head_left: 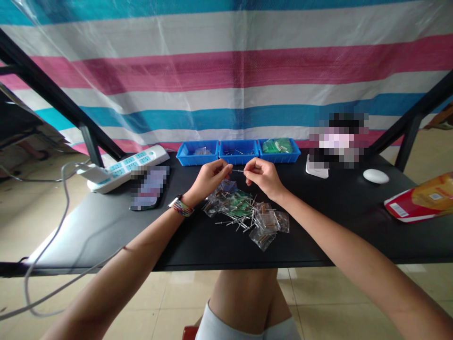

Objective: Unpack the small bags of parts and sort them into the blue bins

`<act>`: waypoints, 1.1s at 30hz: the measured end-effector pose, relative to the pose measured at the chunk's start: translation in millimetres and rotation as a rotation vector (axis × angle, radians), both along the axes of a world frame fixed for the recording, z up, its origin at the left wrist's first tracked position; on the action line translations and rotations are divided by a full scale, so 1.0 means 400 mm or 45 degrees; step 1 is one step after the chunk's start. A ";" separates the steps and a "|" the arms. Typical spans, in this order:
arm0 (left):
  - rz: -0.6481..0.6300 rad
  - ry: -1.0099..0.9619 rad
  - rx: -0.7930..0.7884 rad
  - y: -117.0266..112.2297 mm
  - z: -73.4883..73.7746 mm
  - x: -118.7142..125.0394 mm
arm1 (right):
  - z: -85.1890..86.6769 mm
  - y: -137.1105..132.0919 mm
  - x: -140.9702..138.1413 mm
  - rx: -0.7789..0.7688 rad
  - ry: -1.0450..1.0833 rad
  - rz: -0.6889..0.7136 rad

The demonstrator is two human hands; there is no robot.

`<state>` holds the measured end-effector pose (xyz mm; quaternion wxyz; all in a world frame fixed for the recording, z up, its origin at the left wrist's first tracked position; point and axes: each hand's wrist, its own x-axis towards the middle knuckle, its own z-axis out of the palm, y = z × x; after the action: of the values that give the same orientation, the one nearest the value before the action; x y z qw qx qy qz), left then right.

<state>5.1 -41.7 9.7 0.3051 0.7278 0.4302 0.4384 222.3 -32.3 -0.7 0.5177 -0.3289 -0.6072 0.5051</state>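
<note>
Between my two hands a thin silver blind rivet [238, 171] is held level, one end pinched by each. The fingertips of my left hand [215, 175] are closed on its left end, and those of my right hand [261, 175] on its right end. Below them on the black table lies a pile of loose blind rivets [244, 221] mixed with small clear plastic bags [267, 224] and green packets [240, 202]. Just beyond my hands stand three joined blue trays: the left tray [180, 153] holds a clear bag, the middle tray [238, 160] loose rivets, the right tray [279, 158] green packets.
At the left are a white power strip [136, 163] with a plugged-in cable and a blurred phone [150, 188]. On the right sit a small white object [316, 167], a white oval mouse-like object [375, 176] and a red-yellow package [421, 198]. Black frame bars flank the table; a striped sheet hangs behind.
</note>
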 end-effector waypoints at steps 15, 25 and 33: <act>0.038 -0.125 -0.011 0.012 0.002 -0.020 | -0.001 0.105 -0.012 -0.095 0.227 -0.373; 0.071 -0.114 -0.002 0.015 -0.008 -0.019 | -0.020 0.019 0.004 0.495 -0.552 0.070; 0.090 -0.118 -0.001 0.017 -0.013 -0.023 | -0.039 -0.010 -0.035 0.720 -0.724 0.215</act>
<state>-4.0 -34.8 4.6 0.3092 0.6911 0.4410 0.4819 208.2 -36.3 -16.3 0.3559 -0.2491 -0.8659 0.2480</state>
